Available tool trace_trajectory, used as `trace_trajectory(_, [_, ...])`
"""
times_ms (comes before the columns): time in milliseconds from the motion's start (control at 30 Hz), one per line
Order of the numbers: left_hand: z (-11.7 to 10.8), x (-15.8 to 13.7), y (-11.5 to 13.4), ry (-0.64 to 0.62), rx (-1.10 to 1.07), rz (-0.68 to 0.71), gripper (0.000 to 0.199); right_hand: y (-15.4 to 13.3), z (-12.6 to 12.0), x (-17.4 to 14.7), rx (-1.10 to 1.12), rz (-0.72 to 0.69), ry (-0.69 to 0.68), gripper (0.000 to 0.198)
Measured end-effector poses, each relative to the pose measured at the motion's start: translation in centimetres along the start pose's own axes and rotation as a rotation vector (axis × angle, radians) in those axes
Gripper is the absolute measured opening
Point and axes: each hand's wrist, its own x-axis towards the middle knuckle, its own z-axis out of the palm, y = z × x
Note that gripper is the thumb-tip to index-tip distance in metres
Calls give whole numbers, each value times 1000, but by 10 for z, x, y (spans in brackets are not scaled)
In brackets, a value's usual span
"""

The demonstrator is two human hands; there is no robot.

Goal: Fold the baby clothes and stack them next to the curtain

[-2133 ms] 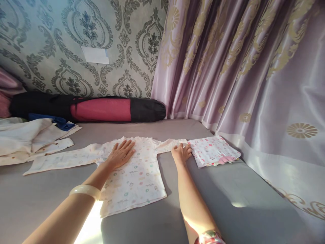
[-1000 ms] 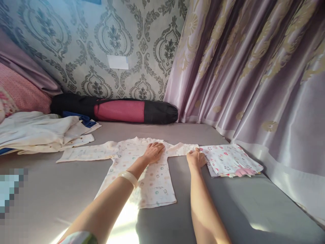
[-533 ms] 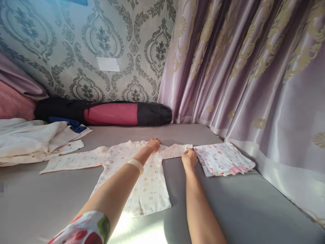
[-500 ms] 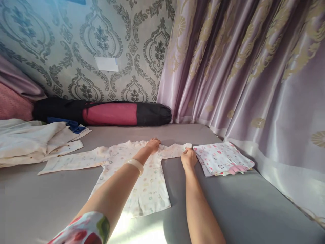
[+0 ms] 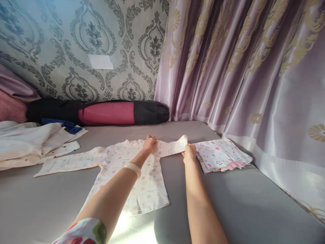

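Observation:
A small white long-sleeved shirt (image 5: 149, 179) with a pale print lies spread on the grey bed sheet, its sleeves stretched out to both sides. My left hand (image 5: 150, 145), with a pale bangle on the wrist, is at the shoulder by the collar, its fingers curled closed on the fabric. Out at the cuff of the right-hand sleeve, my right hand (image 5: 190, 152) grips the sleeve end, and the cuff tip stands up a little off the sheet. Both forearms cover part of the shirt's body.
Just right of my right hand lies a stack of folded printed clothes (image 5: 223, 154). Loose white clothes (image 5: 33, 140) lie at the left, a blue cloth (image 5: 64, 126) behind them. A black and red rolled bag (image 5: 106, 113) rests along the wall. Purple curtains (image 5: 228, 67) hang at the right.
My left fingers have curled in at the shoulder and shifted slightly. The cuff in my right hand has risen and its tip now points up. The view has shifted a little.

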Motion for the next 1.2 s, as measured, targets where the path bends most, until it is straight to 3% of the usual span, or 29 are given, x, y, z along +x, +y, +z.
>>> trace_trajectory(100, [-1,-6,4,27,-13,-25,31,-2,-1,-1,137,175,39,35])
trace_trajectory(200, [-4,-15,4,72,-25,-7,36,-5,-2,-3,253,258,52,46])
trace_trajectory(367, [-5,-33,-14,17,-40,266,23,-12,-3,-6,354,299,5,49])
trace_trajectory(500, [2,-46,-29,16,-29,393,33,-23,-5,-7,552,317,-16,54])
trace_trajectory(667, [6,-54,-31,-24,63,349,48,-45,-13,-11,633,274,-121,56])
trace_trajectory(833, [-10,-48,-21,-149,96,247,60,-78,-12,-32,814,230,-297,49])
trace_trajectory(1000, [-26,-32,-16,-223,109,222,77,-106,7,-70,863,227,-502,42])
trace_trajectory(1200, [-26,-17,-19,-189,105,237,73,-109,39,-97,828,297,-603,43])
